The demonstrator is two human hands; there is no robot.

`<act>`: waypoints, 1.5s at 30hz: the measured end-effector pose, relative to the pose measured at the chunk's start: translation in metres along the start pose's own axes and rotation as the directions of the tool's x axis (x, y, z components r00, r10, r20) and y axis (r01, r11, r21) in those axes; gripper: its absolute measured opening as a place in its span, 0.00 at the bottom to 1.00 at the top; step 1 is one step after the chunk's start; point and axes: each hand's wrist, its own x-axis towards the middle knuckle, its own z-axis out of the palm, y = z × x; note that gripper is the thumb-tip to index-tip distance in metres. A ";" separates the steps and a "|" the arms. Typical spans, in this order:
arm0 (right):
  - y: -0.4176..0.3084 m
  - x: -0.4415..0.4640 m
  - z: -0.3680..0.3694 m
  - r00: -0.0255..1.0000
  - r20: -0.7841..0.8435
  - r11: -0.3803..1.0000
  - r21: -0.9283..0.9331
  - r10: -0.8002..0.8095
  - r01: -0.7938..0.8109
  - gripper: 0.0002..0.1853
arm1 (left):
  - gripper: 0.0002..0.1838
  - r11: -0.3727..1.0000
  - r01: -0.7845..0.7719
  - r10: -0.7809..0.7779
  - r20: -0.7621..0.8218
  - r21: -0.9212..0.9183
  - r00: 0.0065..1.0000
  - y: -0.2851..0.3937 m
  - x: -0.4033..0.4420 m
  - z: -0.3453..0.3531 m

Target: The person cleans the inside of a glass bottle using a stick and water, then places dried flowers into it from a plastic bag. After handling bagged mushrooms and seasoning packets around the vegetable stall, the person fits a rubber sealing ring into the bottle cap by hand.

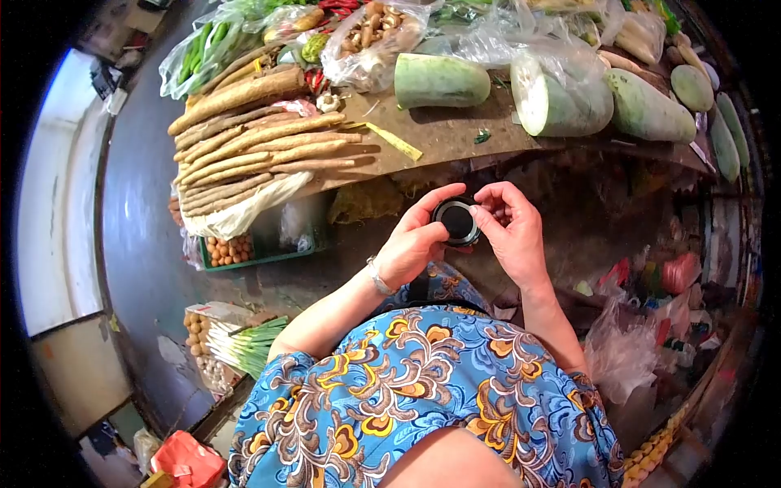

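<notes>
A small round black object with a silvery ring (457, 222) is held up in front of my body; its exact kind I cannot make out. My left hand (413, 244) grips it from the left between thumb and forefinger, and a bracelet sits on that wrist. On the other side, my right hand (516, 236) pinches the rim, its thumb on the ring and its fingers curled. Beyond both hands is the edge of a vegetable stall (455, 146).
Long brown roots (268, 150) lie at the stall's left. Cut winter melons (443, 81) rest along its right half, near bagged mushrooms (370, 37). Below stand a green crate of eggs (229, 250) and spring onions (244, 346). Plastic bags (622, 354) clutter the right side.
</notes>
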 end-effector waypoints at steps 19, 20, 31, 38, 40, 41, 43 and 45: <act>-0.007 -0.004 -0.007 0.906 0.155 0.717 -0.566 -0.394 0.408 0.15 | 0.32 1.000 0.016 -0.016 0.005 0.004 1.000 -0.006 0.008 -0.012; -0.009 -0.005 -0.006 0.907 0.153 0.719 -0.565 -0.392 0.406 0.15 | 0.32 1.000 0.018 -0.018 0.005 0.006 1.000 -0.005 0.007 -0.011; -0.018 -0.003 -0.006 0.918 0.275 0.580 -0.713 -0.286 0.394 0.21 | 0.27 0.931 -0.165 0.193 -0.055 0.326 0.980 -0.010 0.011 -0.008; -0.009 0.001 -0.006 0.924 0.252 0.802 -0.464 -0.289 0.377 0.19 | 0.27 0.834 -0.198 0.258 -0.048 0.515 0.965 -0.002 0.012 -0.010; -0.005 -0.001 -0.004 0.925 0.218 0.817 -0.435 -0.313 0.379 0.20 | 0.26 0.828 -0.185 0.255 -0.062 0.530 0.965 0.003 0.010 -0.006; -0.002 -0.001 -0.003 0.952 0.135 0.876 -0.374 -0.273 0.304 0.21 | 0.25 0.820 -0.176 0.255 -0.072 0.545 0.964 0.004 0.010 -0.004; 0.001 0.000 -0.001 0.976 0.045 0.926 -0.311 -0.212 0.216 0.24 | 0.25 0.804 -0.217 0.289 -0.046 0.553 0.956 0.000 0.011 -0.005; 0.006 0.001 0.002 0.983 0.024 0.942 -0.282 -0.184 0.183 0.25 | 0.25 0.786 -0.252 0.318 -0.020 0.564 0.948 -0.003 0.010 -0.004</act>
